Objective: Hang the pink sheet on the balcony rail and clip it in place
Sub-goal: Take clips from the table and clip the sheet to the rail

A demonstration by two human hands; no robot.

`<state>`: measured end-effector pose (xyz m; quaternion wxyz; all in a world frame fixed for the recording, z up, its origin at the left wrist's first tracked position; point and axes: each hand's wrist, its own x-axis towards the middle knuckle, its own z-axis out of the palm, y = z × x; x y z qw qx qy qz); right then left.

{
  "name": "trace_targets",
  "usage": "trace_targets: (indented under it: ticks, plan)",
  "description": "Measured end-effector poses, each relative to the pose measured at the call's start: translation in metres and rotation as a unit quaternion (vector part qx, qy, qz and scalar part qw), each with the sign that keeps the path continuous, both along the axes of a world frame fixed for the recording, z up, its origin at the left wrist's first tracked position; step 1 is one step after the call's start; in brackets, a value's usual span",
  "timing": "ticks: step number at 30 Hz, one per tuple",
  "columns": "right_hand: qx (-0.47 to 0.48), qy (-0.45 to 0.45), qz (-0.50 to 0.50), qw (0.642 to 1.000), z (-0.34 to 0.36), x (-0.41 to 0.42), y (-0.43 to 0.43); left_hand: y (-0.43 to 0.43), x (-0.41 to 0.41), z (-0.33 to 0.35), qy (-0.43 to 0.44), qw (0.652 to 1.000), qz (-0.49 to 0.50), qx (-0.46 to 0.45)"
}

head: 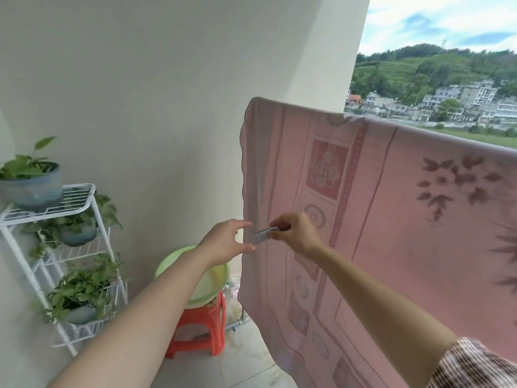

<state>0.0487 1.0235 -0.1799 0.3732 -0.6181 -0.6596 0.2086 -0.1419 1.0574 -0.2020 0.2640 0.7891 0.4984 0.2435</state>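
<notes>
The pink patterned sheet [391,208] hangs draped over the balcony rail, which it hides; its left edge falls free beside the white wall. My right hand [296,233] is in front of the sheet near that edge and pinches a small pale clip [261,236] that points left. My left hand [228,242] is spread with straight fingers just left of the clip, its fingertips at the sheet's edge and holding nothing.
A green basin [207,278] sits on an orange plastic stool [201,329] below my hands. A white wire shelf [64,247] with potted plants stands at the left against the wall. Tiled floor lies below; hills and buildings show beyond the rail.
</notes>
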Motion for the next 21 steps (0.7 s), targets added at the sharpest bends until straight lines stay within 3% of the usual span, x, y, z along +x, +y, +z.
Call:
trace_targets:
  ticks: [6,12,17,21]
  plan:
    - [-0.024,0.059,0.031,0.997,-0.008,-0.012,0.128,0.130,-0.014,-0.011,-0.034,0.998,-0.053,-0.024]
    - [-0.056,0.022,0.034,0.998,-0.007,-0.029,0.248,0.256,-0.029,-0.021,-0.026,0.998,-0.054,-0.029]
    - [-0.012,-0.069,-0.016,0.997,-0.004,-0.041,0.330,0.349,-0.034,-0.041,-0.067,0.997,-0.013,-0.025]
    - [0.028,-0.203,-0.053,0.977,0.001,-0.042,0.382,0.419,-0.022,-0.058,-0.211,0.969,0.051,-0.115]
